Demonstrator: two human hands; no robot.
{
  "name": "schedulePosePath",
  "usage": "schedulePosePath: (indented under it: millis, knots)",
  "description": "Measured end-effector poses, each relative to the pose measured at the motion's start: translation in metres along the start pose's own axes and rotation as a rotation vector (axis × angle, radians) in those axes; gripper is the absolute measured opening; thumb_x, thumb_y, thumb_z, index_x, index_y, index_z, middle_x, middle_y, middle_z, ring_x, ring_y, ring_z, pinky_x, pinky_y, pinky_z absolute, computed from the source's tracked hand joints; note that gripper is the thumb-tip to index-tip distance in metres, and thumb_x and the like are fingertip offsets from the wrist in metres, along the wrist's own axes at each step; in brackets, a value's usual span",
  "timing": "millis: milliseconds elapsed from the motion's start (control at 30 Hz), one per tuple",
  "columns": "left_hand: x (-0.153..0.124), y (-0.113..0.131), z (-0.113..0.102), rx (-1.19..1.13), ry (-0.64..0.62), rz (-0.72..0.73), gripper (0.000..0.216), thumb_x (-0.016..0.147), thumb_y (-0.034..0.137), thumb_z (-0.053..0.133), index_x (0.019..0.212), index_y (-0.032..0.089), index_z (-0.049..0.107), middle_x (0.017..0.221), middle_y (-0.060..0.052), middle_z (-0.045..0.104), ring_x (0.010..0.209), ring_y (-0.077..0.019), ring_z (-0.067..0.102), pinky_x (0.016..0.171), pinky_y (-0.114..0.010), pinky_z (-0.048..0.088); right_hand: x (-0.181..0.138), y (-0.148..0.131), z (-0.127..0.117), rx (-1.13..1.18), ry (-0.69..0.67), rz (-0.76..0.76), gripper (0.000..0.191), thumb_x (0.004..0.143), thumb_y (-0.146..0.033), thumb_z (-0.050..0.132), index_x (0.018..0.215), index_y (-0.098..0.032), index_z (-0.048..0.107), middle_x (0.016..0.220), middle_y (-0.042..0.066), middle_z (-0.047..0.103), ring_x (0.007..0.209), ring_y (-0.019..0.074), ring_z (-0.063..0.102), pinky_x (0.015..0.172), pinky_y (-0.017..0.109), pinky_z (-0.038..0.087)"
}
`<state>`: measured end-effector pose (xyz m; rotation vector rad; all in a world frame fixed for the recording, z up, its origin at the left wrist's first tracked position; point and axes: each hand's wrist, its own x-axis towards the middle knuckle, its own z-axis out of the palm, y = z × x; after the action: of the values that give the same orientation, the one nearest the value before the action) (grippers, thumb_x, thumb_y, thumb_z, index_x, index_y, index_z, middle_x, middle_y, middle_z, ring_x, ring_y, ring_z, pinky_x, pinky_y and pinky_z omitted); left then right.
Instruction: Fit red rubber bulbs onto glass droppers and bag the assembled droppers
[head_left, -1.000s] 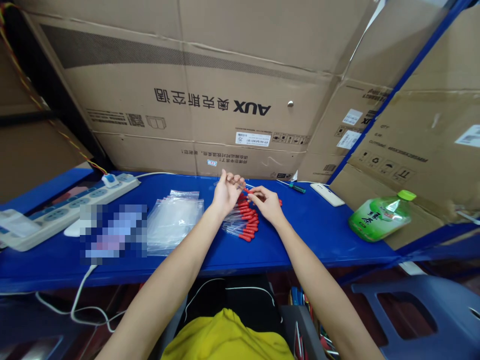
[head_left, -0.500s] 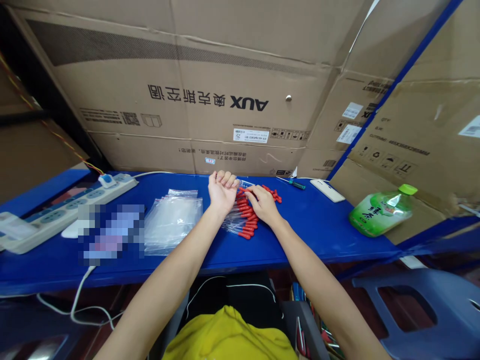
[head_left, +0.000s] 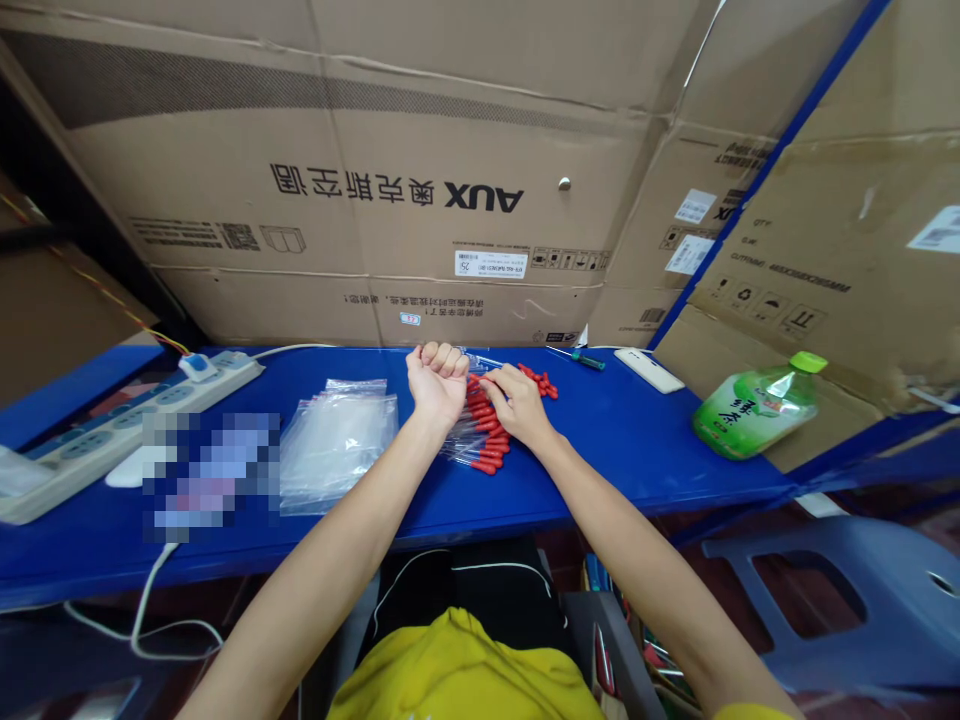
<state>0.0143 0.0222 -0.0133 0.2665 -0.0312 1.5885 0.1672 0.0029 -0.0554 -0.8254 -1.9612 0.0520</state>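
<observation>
My left hand (head_left: 438,385) is turned palm up with its fingers curled in. Whatever those fingers hold, if anything, is hidden. Close to its right, my right hand (head_left: 519,402) pinches a red rubber bulb (head_left: 474,380) between thumb and fingers; its far end is hidden by the left hand. Under and between the hands lies a row of glass droppers (head_left: 487,452), clear tubes with red bulbs pointing right. Several loose red bulbs (head_left: 541,382) are heaped beyond the right hand. Clear tubes (head_left: 480,361) lie behind the hands.
Clear zip bags (head_left: 341,445) are stacked left of my hands. Farther left are a blurred phone (head_left: 217,470) and a power strip (head_left: 127,430). A green screwdriver (head_left: 587,360), a white flat device (head_left: 649,370) and a green bottle (head_left: 757,410) lie right. Cardboard (head_left: 405,240) walls the back.
The view has shifted slightly. My left fingers look more tightly curled than before. My right hand stays beside the left, still pinching.
</observation>
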Motion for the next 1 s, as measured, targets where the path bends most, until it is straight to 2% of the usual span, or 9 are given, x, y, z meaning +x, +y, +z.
schedulePosePath:
  millis: [267, 400, 567, 667, 867, 1000]
  knots:
    - [-0.006, -0.009, 0.004, 0.001, 0.014, -0.055, 0.042, 0.106, 0.026, 0.028, 0.067, 0.022, 0.017, 0.055, 0.008, 0.015, 0.042, -0.0071, 0.02, 0.044, -0.024, 0.022, 0.001, -0.003, -0.003, 0.021, 0.012, 0.031, 0.032, 0.107, -0.037, 0.046, 0.091, -0.021, 0.068, 0.08, 0.006, 0.064, 0.078, 0.0212, 0.057, 0.075, 0.035, 0.048]
    - [-0.004, -0.005, 0.007, -0.01, 0.021, -0.014, 0.042, 0.107, 0.025, 0.027, 0.066, 0.021, 0.017, 0.055, 0.007, 0.016, 0.042, -0.0074, 0.019, 0.044, -0.024, 0.024, 0.002, -0.008, -0.005, 0.034, 0.02, 0.042, 0.031, 0.107, -0.038, 0.047, 0.092, -0.021, 0.068, 0.081, 0.006, 0.066, 0.08, 0.0214, 0.059, 0.077, 0.035, 0.048]
    - [-0.003, 0.003, 0.01, 0.048, 0.045, 0.022, 0.043, 0.108, 0.027, 0.029, 0.066, 0.021, 0.018, 0.055, 0.007, 0.016, 0.043, -0.0082, 0.018, 0.044, -0.024, 0.025, 0.0, -0.005, -0.002, 0.026, -0.038, 0.044, 0.028, 0.106, -0.039, 0.049, 0.097, -0.021, 0.068, 0.087, 0.007, 0.07, 0.083, 0.0215, 0.063, 0.083, 0.036, 0.049]
    - [-0.005, 0.002, 0.011, 0.09, 0.039, 0.018, 0.045, 0.109, 0.033, 0.03, 0.067, 0.021, 0.021, 0.056, 0.006, 0.019, 0.044, -0.0087, 0.022, 0.046, -0.024, 0.029, 0.0, -0.001, -0.003, 0.028, -0.06, 0.074, 0.027, 0.105, -0.042, 0.05, 0.1, -0.021, 0.067, 0.089, 0.006, 0.071, 0.085, 0.022, 0.065, 0.085, 0.036, 0.049]
    - [-0.007, 0.002, 0.013, 0.144, 0.026, -0.011, 0.054, 0.106, 0.055, 0.04, 0.066, 0.021, 0.026, 0.056, 0.006, 0.023, 0.046, -0.0094, 0.027, 0.047, -0.024, 0.034, 0.002, -0.002, -0.006, 0.121, -0.05, 0.151, 0.03, 0.106, -0.043, 0.048, 0.099, -0.021, 0.067, 0.086, 0.005, 0.073, 0.084, 0.0213, 0.067, 0.08, 0.033, 0.051]
    - [-0.007, 0.004, 0.013, 0.139, 0.016, -0.009, 0.057, 0.103, 0.058, 0.046, 0.065, 0.021, 0.025, 0.055, 0.006, 0.024, 0.045, -0.0089, 0.028, 0.046, -0.024, 0.033, 0.002, -0.001, -0.004, 0.137, -0.039, 0.162, 0.028, 0.103, -0.044, 0.055, 0.102, -0.02, 0.068, 0.089, 0.006, 0.074, 0.082, 0.0209, 0.068, 0.079, 0.033, 0.051]
